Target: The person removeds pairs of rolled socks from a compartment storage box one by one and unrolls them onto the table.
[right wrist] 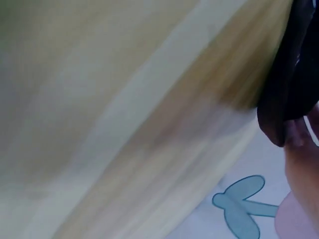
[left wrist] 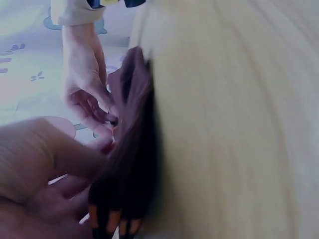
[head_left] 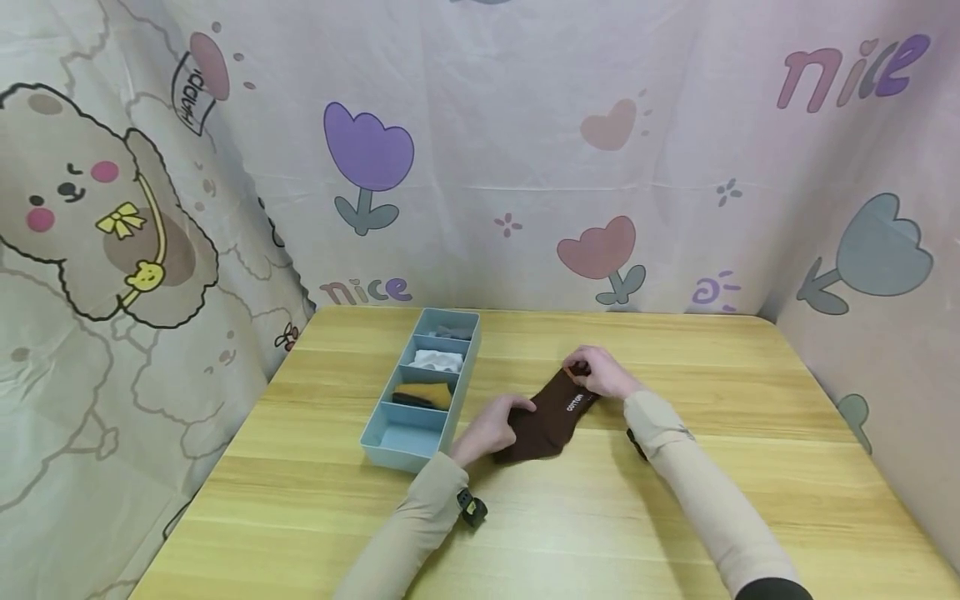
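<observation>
Pinching the brown sock (head_left: pixel 551 421) at its cuff, R hand (head_left: pixel 606 375) has thumb & fingertips on the opening; L hand (head_left: pixel 489 429) grasps the toe end, thumb on top. Sock's approx. mid-table, just R of the blue box (head_left: pixel 397 457), "COTTON" lettering facing up. Box, on the wood table (head_left: pixel 570 533), has 4 compts; far 3 hold grey cloth (head_left: pixel 452 332), white cloth (head_left: pixel 437 360) & yellow/blk cloth (head_left: pixel 427 395) resp.
</observation>
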Demonstrator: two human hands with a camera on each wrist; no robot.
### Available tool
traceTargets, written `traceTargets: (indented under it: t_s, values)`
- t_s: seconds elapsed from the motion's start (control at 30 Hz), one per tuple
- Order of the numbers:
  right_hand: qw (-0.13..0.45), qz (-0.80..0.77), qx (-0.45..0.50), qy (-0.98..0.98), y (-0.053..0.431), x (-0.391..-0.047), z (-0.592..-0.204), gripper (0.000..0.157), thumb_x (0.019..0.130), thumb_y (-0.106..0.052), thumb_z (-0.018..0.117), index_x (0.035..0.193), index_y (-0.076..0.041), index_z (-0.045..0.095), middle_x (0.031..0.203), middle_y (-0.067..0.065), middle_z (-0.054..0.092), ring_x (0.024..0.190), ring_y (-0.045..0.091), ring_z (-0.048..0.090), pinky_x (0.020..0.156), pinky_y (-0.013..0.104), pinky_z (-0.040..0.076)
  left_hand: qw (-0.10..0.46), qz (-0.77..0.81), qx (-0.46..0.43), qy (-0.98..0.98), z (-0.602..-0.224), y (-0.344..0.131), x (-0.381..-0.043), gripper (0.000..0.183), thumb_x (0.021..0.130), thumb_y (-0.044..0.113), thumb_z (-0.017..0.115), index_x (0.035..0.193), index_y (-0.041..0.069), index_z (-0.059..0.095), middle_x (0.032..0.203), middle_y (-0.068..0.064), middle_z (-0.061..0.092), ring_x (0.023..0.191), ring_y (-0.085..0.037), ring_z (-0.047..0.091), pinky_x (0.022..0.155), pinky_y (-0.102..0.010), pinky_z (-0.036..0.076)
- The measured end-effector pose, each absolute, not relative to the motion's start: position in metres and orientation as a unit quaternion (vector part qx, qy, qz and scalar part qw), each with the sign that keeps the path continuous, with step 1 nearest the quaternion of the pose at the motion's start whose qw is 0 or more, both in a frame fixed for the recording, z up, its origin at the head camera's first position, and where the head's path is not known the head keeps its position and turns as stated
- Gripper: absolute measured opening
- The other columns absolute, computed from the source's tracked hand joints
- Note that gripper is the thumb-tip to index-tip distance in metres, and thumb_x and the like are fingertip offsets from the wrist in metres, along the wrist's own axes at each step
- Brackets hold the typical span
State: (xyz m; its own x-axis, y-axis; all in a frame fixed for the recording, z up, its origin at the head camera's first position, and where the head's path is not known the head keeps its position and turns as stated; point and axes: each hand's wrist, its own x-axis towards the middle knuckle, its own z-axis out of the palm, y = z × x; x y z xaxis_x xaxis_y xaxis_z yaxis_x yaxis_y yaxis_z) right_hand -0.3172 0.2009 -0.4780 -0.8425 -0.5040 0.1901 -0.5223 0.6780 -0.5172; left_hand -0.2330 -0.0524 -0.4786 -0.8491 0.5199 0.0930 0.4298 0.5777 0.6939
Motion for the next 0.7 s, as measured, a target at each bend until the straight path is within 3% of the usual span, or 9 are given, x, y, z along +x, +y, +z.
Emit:
traceTargets:
  t_s: [0.17, 0.3, 0.4, 0.53, 0.7]
  values:
    - [-0.005, 0.292, 0.262, -0.920, 0.209, -0.315, -0.479, 0.028, 0.084, 0.006, 0.071, 0.112, 0.008, 0.070, 0.107, 0.024, 0.070, 0.102, 0.040, 0.065, 0.096, 0.054, 0.052, -0.027, 0.353, 0.233, 0.906, -0.483, -0.051, -0.230, 0.052, 0.063, -0.020, 0.055, 0.107, 0.000, 0.073, 0.109, -0.014, 0.075, 0.108, -0.032, 0.065, 0.098, -0.041, 0.051]
    - [-0.028, 0.289, 0.245, -0.925, 0.210, -0.311, -0.477, 0.025, 0.085, 0.005, 0.071, 0.110, 0.009, 0.070, 0.105, 0.024, 0.070, 0.099, 0.037, 0.064, 0.093, 0.052, 0.053, -0.078, 0.331, 0.197, 0.919, -0.483, -0.047, -0.225, 0.036, 0.072, -0.015, 0.062, 0.101, 0.002, 0.074, 0.100, -0.011, 0.076, 0.102, -0.032, 0.063, 0.094, -0.041, 0.051]
    - [-0.049, 0.287, 0.222, -0.930, 0.211, -0.308, -0.476, 0.024, 0.086, 0.003, 0.071, 0.109, 0.008, 0.069, 0.103, 0.021, 0.069, 0.096, 0.032, 0.063, 0.091, 0.049, 0.053, -0.075, 0.334, 0.183, 0.922, -0.480, -0.046, -0.220, 0.019, 0.082, -0.001, 0.072, 0.100, 0.002, 0.073, 0.093, -0.010, 0.075, 0.094, -0.028, 0.066, 0.086, -0.037, 0.052]
    - [-0.069, 0.283, 0.191, -0.937, 0.212, -0.304, -0.474, 0.022, 0.086, 0.001, 0.073, 0.107, 0.006, 0.068, 0.098, 0.017, 0.068, 0.092, 0.027, 0.061, 0.089, 0.046, 0.052, -0.035, 0.328, 0.171, 0.928, -0.477, -0.045, -0.217, 0.032, 0.078, 0.021, 0.086, 0.101, 0.005, 0.071, 0.086, -0.006, 0.072, 0.082, -0.021, 0.065, 0.072, -0.028, 0.051]
    - [-0.074, 0.273, 0.174, -0.943, 0.212, -0.298, -0.473, 0.018, 0.085, 0.000, 0.074, 0.101, 0.002, 0.067, 0.094, 0.015, 0.068, 0.089, 0.026, 0.061, 0.089, 0.046, 0.052, -0.041, 0.282, 0.166, 0.944, -0.478, -0.046, -0.218, 0.030, 0.077, 0.020, 0.087, 0.098, 0.006, 0.071, 0.086, -0.005, 0.069, 0.081, -0.020, 0.063, 0.068, -0.029, 0.049]
